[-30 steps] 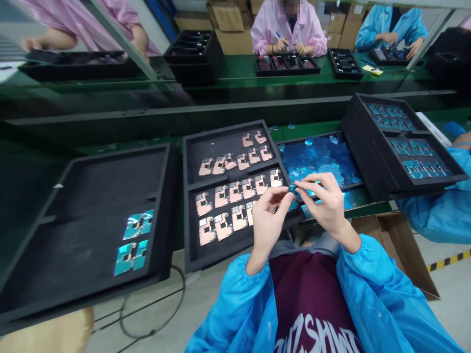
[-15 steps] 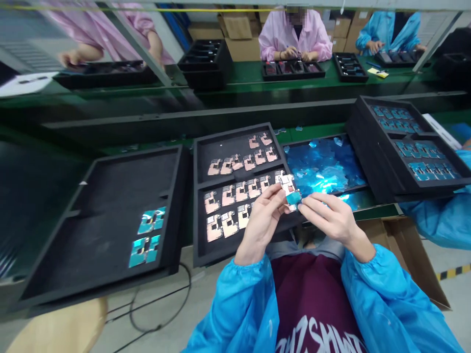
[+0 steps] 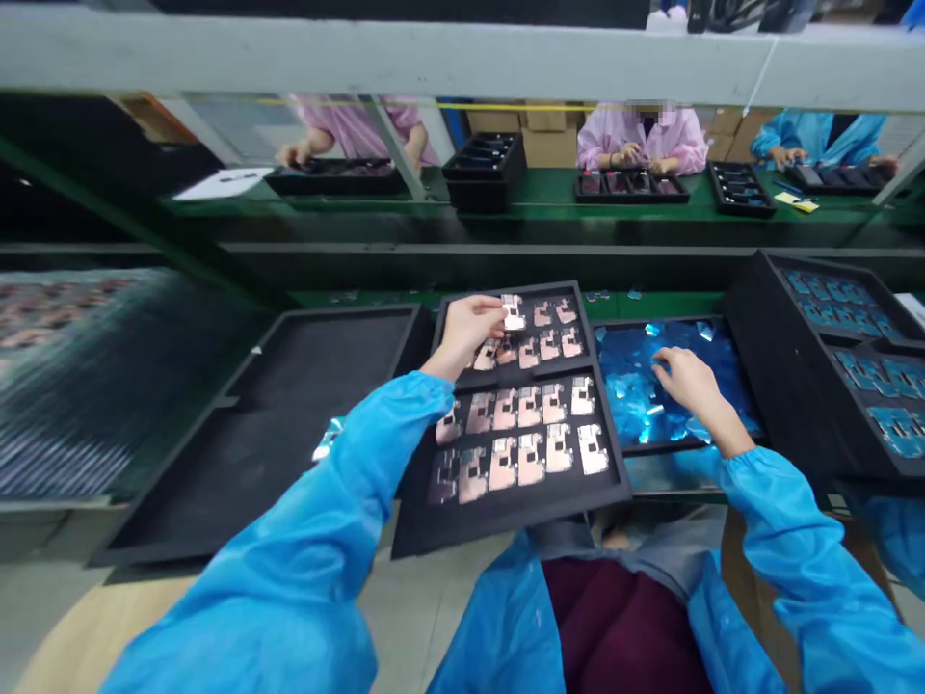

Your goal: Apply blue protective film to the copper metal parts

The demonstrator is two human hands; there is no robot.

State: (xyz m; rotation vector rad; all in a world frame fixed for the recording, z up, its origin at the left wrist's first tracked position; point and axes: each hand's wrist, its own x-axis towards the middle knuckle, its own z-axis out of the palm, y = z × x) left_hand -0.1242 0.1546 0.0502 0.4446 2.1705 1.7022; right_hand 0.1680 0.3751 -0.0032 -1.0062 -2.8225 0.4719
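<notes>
Gripping pale circuit board (image 3: 514, 314) by edge, left hand (image 3: 462, 335) at 12 o'clock of middle tray (image 3: 469, 526); fingers pinched nearly together. Right hand (image 3: 685, 380) at 3 o'clock, over blue film pieces (image 3: 632, 395); fingers loosely curled, whether holding film cannot tell. Already blue-faced: boards (image 3: 896, 431) in stacked tray (image 3: 787, 386), farther at 3 o'clock. Yet bare of blue: pinkish boards (image 3: 531, 470) in rows, apparently held one too. Its long axis roughly 12-to-6; leading end too small to tell.
</notes>
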